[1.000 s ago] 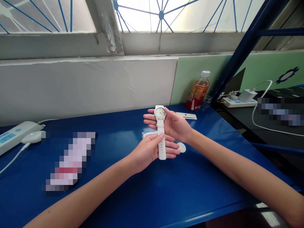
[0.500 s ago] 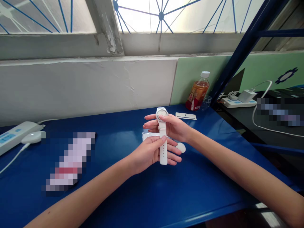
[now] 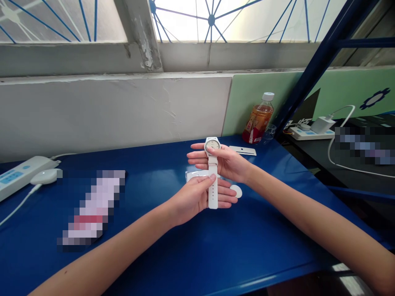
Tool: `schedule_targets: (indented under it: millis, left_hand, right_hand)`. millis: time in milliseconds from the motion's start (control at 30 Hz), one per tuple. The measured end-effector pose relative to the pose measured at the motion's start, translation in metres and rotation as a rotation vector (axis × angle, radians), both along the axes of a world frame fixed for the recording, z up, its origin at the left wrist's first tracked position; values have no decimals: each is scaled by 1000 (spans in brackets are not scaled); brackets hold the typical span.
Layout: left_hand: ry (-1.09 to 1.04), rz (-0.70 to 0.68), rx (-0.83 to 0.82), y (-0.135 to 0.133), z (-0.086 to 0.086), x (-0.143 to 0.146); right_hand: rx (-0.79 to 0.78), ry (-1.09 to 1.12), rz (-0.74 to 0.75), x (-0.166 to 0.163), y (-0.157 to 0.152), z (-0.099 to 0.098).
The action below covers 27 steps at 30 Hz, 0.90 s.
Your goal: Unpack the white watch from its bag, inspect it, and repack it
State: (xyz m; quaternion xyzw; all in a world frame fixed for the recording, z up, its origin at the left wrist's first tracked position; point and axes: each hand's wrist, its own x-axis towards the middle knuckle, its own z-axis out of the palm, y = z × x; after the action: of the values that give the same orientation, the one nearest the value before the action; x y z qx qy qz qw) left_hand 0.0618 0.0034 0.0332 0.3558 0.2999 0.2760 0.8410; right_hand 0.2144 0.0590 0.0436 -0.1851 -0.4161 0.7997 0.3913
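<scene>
A white wristwatch [image 3: 212, 161] with a round, light dial is held lengthwise above the blue desk, its strap hanging toward me. My right hand [image 3: 226, 162] grips the dial end, thumb on the case and fingers stretched out behind. Lower down, my left hand [image 3: 197, 193] pinches the holed strap under its thumb, with the other fingers extended beneath. Behind my left hand lies a clear and white packet [image 3: 191, 174], partly hidden. Just right of my left fingertips is a white disc [image 3: 237, 190]. A flat white card [image 3: 243, 151] lies past my right wrist.
A bottle of reddish drink [image 3: 258, 119] stands at the desk's back right. At left are a power strip [image 3: 26, 170], a white charger [image 3: 45, 176] and a blurred-out flat object [image 3: 95, 205]. A blue post [image 3: 311, 78] slants up at right, beside another power strip [image 3: 311, 132].
The lower end of the strap has risen slightly, and my left fingers have shifted up a little with it. Both hands keep their hold on the wristwatch. The whole view has drifted slightly.
</scene>
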Motion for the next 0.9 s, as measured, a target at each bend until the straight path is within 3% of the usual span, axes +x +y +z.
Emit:
schedule_targets:
  millis: [300, 633, 900]
  left_hand:
    - [13, 19, -24, 0, 1, -1]
    - [65, 128, -38, -2, 4, 3]
    - [80, 115, -53, -1, 5, 2]
  right_hand:
    - [-37, 33, 150, 4, -2, 10]
    - [-27, 28, 167, 3, -1, 8]
    - [-48, 24, 139, 4, -1, 9]
